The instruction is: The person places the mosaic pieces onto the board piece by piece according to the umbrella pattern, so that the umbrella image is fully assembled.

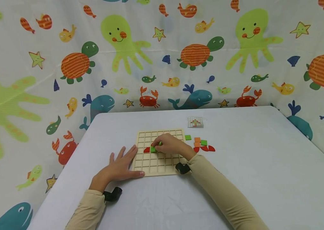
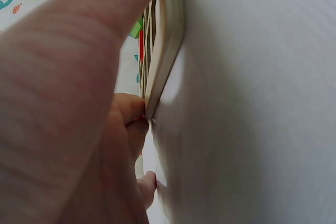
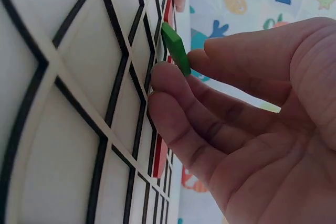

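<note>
A wooden grid board [image 1: 150, 163] lies on the table. At its left edge my left hand [image 1: 121, 166] rests with fingers spread, some touching the rim. My right hand [image 1: 169, 144] is over the board and pinches a green square tile [image 3: 176, 50], which stands tilted at the fingertips in the right wrist view. The head view shows green [image 1: 153, 149] by these fingertips, partly hidden. A red quarter-round tile [image 1: 146, 149] lies just left of it on the grid. Another red tile [image 3: 160, 157] shows past the fingers in the right wrist view.
Right of the board lie loose tiles: green squares [image 1: 204, 142], orange squares [image 1: 197, 140] and red curved pieces [image 1: 212, 148]. Behind them a small pattern card [image 1: 195, 122] lies on the white table [image 1: 265, 166]. A sea-animal curtain [image 1: 162, 35] hangs behind.
</note>
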`<act>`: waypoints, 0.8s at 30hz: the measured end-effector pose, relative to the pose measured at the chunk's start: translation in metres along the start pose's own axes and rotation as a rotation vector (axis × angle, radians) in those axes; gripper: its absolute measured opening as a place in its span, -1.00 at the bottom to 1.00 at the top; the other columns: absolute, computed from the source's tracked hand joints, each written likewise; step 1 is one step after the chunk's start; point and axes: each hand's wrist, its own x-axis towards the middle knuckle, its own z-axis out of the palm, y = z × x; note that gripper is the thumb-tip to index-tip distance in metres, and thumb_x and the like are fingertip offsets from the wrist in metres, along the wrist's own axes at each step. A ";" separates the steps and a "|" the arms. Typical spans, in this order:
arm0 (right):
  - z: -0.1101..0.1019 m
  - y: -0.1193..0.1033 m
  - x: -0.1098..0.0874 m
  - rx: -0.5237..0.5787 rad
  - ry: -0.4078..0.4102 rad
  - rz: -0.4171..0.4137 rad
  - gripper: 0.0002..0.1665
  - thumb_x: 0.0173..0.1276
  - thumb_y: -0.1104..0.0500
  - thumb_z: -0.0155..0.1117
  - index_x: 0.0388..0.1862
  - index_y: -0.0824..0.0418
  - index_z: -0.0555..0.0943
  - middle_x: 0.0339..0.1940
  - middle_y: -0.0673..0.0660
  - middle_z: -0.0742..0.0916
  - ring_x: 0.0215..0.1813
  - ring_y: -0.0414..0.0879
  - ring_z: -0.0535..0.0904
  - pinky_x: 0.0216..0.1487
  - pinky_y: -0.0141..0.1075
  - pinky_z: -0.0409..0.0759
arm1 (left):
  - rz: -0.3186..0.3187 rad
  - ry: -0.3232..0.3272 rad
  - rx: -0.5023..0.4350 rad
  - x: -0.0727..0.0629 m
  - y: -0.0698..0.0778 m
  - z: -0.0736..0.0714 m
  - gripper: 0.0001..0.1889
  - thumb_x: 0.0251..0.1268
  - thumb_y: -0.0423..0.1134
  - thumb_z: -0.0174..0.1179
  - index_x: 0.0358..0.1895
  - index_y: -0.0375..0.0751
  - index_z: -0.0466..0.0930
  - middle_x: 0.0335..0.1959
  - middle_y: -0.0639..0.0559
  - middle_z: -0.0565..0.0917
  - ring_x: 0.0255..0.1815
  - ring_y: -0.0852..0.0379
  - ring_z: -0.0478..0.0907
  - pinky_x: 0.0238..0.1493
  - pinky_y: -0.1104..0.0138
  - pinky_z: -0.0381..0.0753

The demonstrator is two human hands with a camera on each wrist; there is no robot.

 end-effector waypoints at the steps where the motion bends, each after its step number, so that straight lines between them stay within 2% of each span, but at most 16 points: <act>1: 0.001 0.000 0.000 0.002 0.008 0.002 -0.76 0.59 0.31 0.26 0.09 0.31 0.80 0.00 0.10 0.82 0.00 -0.07 0.64 0.20 -0.20 0.62 | 0.001 0.001 0.000 0.000 0.000 0.000 0.26 0.16 0.46 0.39 0.76 -0.18 0.02 0.78 -0.15 0.00 0.73 -0.46 -0.28 0.49 -0.52 -0.40; 14: 0.017 0.004 0.006 -0.050 0.091 -0.045 -0.80 0.42 0.42 0.41 -0.01 0.34 0.81 -0.14 0.11 0.76 -0.15 -0.08 0.58 -0.03 -0.29 0.61 | 0.000 -0.001 0.001 -0.001 0.004 -0.002 0.25 0.17 0.44 0.39 0.76 -0.17 0.02 0.78 -0.14 0.00 0.73 -0.46 -0.26 0.49 -0.52 -0.38; 24: 0.022 0.002 0.006 -0.096 0.135 -0.072 -0.91 0.43 0.40 0.42 -0.12 0.32 0.74 -0.17 0.13 0.73 -0.08 -0.02 0.59 0.02 -0.22 0.63 | -0.010 -0.014 -0.005 0.000 0.003 -0.002 0.27 0.15 0.47 0.38 0.76 -0.17 0.01 0.78 -0.14 -0.01 0.73 -0.45 -0.30 0.49 -0.51 -0.44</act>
